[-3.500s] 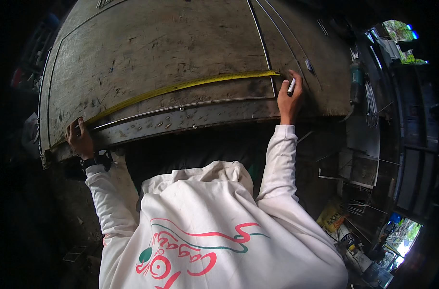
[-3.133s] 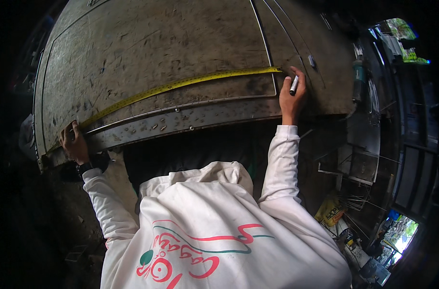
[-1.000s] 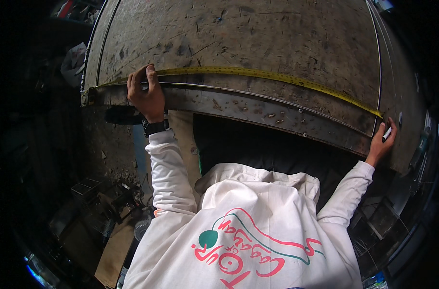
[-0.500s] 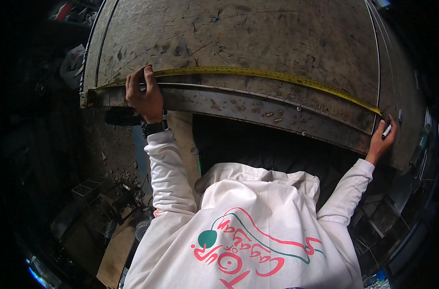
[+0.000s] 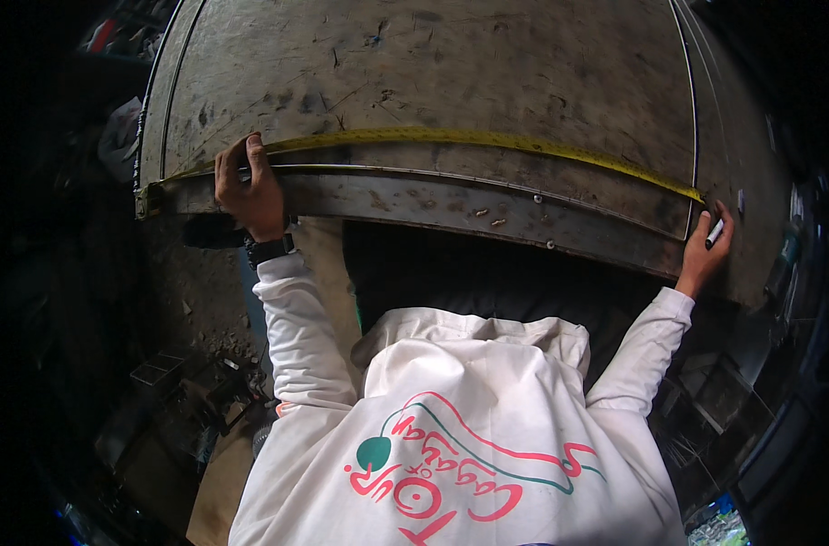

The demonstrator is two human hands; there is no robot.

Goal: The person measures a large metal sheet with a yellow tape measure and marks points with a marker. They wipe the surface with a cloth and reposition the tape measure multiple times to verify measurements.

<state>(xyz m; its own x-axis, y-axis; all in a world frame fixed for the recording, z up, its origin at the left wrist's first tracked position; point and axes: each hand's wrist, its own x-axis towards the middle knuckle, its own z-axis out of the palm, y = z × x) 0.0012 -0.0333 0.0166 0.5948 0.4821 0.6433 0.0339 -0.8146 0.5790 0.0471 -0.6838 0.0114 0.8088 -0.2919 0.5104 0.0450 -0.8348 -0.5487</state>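
A yellow tape measure (image 5: 451, 136) stretches in a shallow arc along the near edge of a worn, brown-grey worktable. At the table's left side, my left hand (image 5: 253, 193) is closed, its thumb and fingers pinching the tape blade a short way in from the corner. Near the right corner, my right hand (image 5: 708, 247) has its fingertips at the tape's right end. A white and black marker (image 5: 714, 234) is gripped between the fingers of that hand. A thin metal rod frame (image 5: 693, 118) lies on the tabletop, its near side running just below the tape.
A dark steel bar (image 5: 414, 202) with rust spots forms the table's (image 5: 505, 73) near edge. Rubble and dirt lie on the floor at left, beside a wooden board (image 5: 223, 482). A pale plastic bag (image 5: 120, 136) hangs past the left edge. A green-tinted bottle-like object (image 5: 785, 257) is at far right.
The view has shifted slightly, so the table and both hands appear farther left. Both hands keep about the same places along the tape; the right fingers have shifted slightly around the marker.
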